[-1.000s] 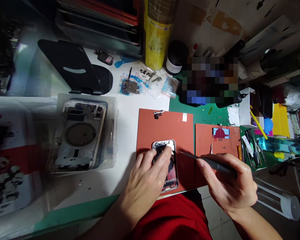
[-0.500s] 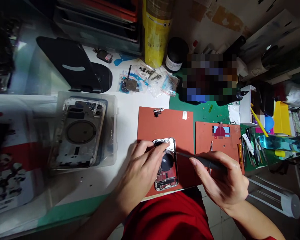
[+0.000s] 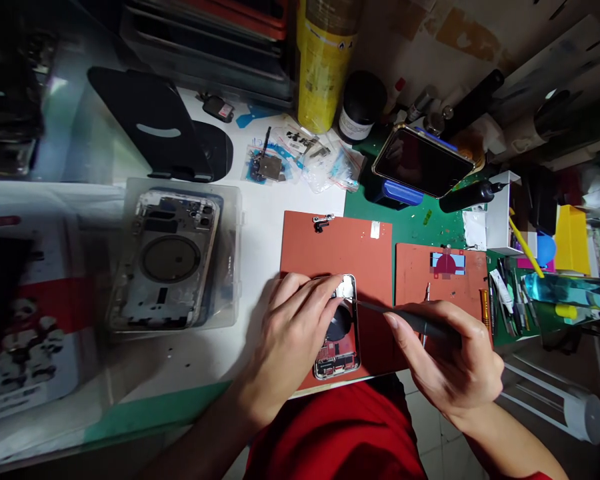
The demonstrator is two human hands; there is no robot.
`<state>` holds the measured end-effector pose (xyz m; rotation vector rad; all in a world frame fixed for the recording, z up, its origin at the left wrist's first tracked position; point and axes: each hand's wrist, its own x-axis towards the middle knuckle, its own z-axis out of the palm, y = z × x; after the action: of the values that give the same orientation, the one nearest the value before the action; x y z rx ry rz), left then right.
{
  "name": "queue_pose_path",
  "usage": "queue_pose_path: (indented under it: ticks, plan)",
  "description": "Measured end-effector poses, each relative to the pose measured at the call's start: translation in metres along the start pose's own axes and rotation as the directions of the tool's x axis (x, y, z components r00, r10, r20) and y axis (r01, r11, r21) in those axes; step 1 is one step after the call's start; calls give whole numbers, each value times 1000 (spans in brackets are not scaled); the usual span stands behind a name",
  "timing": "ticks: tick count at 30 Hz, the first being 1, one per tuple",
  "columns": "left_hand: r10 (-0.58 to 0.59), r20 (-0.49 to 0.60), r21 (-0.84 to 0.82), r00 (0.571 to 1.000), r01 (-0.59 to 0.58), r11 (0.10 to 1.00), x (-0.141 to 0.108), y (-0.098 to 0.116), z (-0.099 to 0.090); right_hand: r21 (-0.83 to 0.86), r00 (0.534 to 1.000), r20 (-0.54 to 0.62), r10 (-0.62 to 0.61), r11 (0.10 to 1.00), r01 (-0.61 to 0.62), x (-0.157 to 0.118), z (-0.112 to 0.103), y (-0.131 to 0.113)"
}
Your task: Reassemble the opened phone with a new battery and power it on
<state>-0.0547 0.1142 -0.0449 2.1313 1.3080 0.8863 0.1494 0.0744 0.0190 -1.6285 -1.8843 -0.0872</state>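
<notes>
An opened phone point(image 3: 350, 337) lies on a reddish-brown mat point(image 3: 330, 247), its inner parts and a dark round pad showing. Over its left side and upper part rests my left hand point(image 3: 293, 327), fingers bent and close together, gripping it; the thumb and forefinger tips are inside the frame near a white part. My right hand point(image 3: 450, 353) is closed around a slim dark-handled tool point(image 3: 415, 321). Its thin tip reaches over the phone's right edge, close to my left fingertips. What the tip touches is too small to tell.
Left stands a clear plastic box point(image 3: 233, 267) with another phone housing point(image 3: 170, 260). Behind are a black stand point(image 3: 145, 127), small plastic bags point(image 3: 325, 163), a yellow can point(image 3: 325, 73) and a propped phone point(image 3: 420, 160). A second mat point(image 3: 413, 280) and tools point(image 3: 505, 293) lie right.
My left thumb and forefinger have shifted on the phone's upper part, the thumb now nearer the tool tip. The whole view has moved slightly; the tool stays over the phone.
</notes>
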Motion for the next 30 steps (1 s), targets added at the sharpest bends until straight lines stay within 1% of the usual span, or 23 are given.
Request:
queue_pose_path:
  ticks: [2,7,17,21,30]
  plan:
    - [-18,-9,7,1000,18,1000,-1,-1,1,2,1000,-4,-3,1000,3,0,0,0]
    - [-13,-14,5,1000,13,1000,-1,-2,1,19,1000,16,6,1000,-6,0,-1,0]
    - [-17,13,-24,1000,17,1000,-2,-2,1,-23,1000,-8,14,1000,-14,-2,0,1]
    - [-20,6,-29,1000,20,999,-2,-1,0,-1,1000,-5,18,1000,-18,-2,-1,1]
    - [-1,16,8,1000,1,1000,0,-1,-1,15,1000,6,19,1000,-19,-1,-1,1]
